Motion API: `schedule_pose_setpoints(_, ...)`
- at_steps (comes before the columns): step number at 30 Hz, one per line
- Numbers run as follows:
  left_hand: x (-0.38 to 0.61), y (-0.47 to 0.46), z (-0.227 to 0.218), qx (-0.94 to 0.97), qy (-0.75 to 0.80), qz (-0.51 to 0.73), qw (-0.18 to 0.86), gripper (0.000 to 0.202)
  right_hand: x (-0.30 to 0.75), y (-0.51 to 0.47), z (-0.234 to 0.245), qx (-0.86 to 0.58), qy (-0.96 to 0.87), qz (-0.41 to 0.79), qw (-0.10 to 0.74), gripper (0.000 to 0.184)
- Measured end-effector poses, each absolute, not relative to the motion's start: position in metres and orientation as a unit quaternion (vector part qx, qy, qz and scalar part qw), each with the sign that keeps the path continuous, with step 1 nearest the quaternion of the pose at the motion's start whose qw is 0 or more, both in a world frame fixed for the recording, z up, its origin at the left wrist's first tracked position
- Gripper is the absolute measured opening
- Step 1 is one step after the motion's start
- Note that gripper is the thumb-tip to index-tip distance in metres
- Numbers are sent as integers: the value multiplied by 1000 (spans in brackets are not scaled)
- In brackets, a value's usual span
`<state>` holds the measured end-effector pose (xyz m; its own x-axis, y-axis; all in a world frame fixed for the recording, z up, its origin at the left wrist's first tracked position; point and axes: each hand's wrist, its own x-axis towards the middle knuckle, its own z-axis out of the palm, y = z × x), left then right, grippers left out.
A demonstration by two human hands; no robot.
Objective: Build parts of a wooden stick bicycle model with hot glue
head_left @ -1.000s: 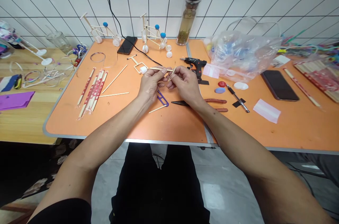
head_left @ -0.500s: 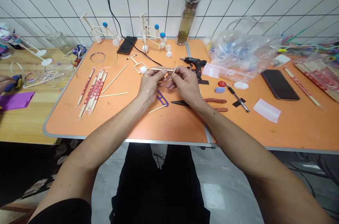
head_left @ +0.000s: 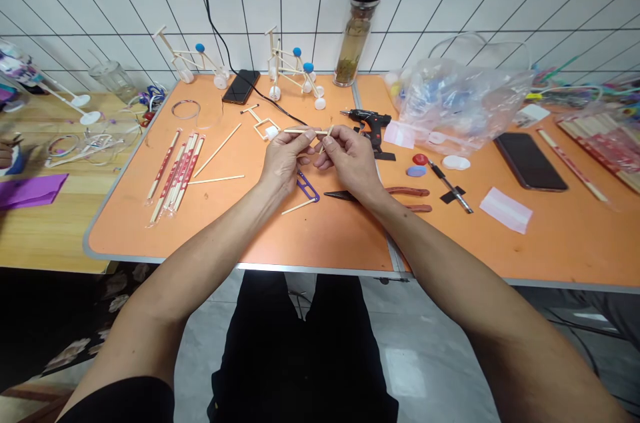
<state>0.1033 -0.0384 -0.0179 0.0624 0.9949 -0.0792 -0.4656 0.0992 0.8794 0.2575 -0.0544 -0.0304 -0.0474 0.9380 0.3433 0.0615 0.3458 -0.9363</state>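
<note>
Well, both hands were up over the orange table, close together. The left hand had its fingers shut tight on a long stick, which was held flat and sideways. The right hand pinched the other end of it, and a short stick stood tilted in those same fingers. So both grips were closed, with no wide gaps. Just left of the hands, a small stick frame with a white wheel lay on the table, right by the long stick's tip. Below the hands sat a purple bit and a loose stick. Near the right hand was a black glue gun, and red-handled pliers lay lower down. Off to the left were chopsticks in red paper. Two little stick bikes stood at the back by the tile wall.
</note>
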Motion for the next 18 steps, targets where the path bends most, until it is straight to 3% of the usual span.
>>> schedule_pose_setpoints(18,104,-40,-19,364,382,577,623,31,261,-55,-31,-422,-620,351,561,63)
